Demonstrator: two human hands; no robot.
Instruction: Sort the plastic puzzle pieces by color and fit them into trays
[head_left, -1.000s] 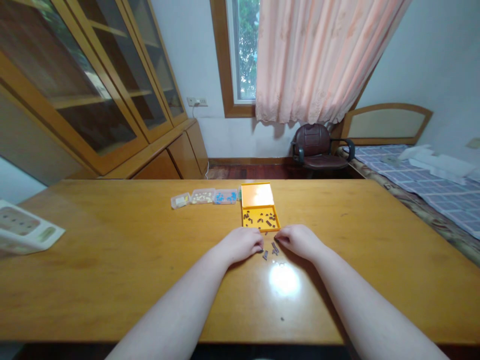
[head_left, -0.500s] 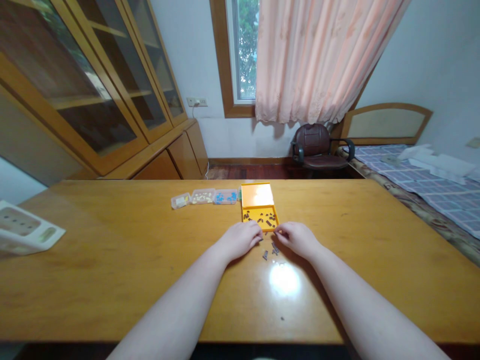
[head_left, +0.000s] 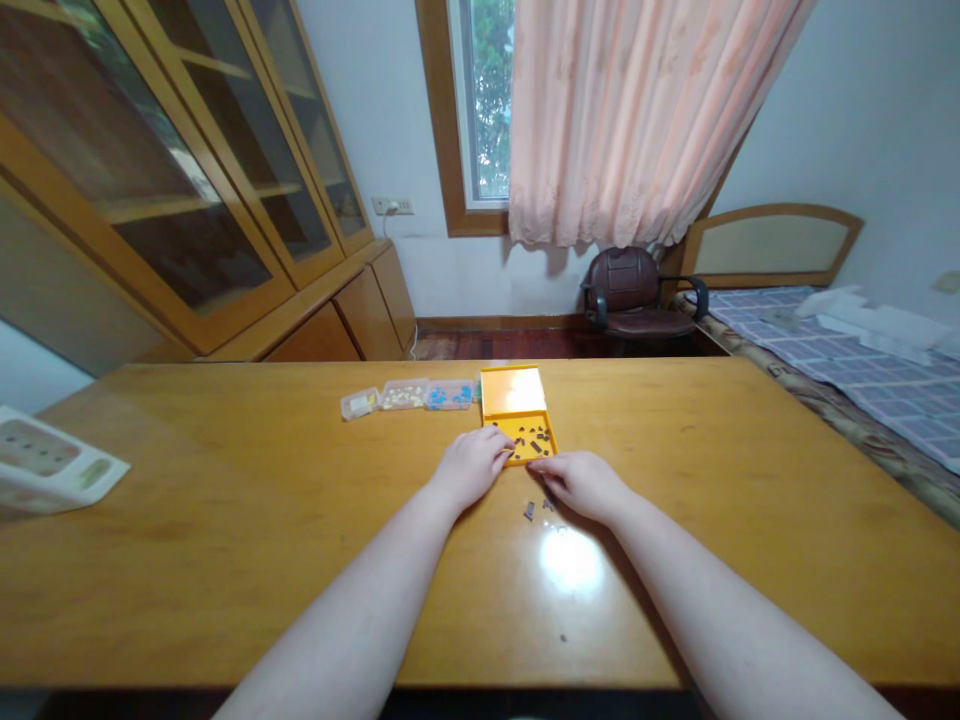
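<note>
A yellow box (head_left: 553,437) lies with its lid folded back, and small dark pieces (head_left: 535,447) are scattered over its tray. My left hand (head_left: 471,467) reaches over the tray's front left corner, its fingers bent together; whatever is between them is hidden. Just outside the tray's front edge, my right hand (head_left: 583,484) has its thumb and fingertips pinched close to the table, and I cannot make out what they grip. Below the right fingertips a short dark brick-like piece (head_left: 529,511) rests on the table beside a few smaller dark bits (head_left: 548,505).
Left of the box stand clear containers: one with blue pieces (head_left: 450,396), one with cream pieces (head_left: 405,396) and a smaller one (head_left: 361,404). One tiny dark piece (head_left: 563,638) lies near the front edge. A white object (head_left: 60,465) is at the far left.
My left hand has moved left and up over the tray. My right fingertips have shifted left along the box's front edge, and the right hand now covers some loose pieces.
</note>
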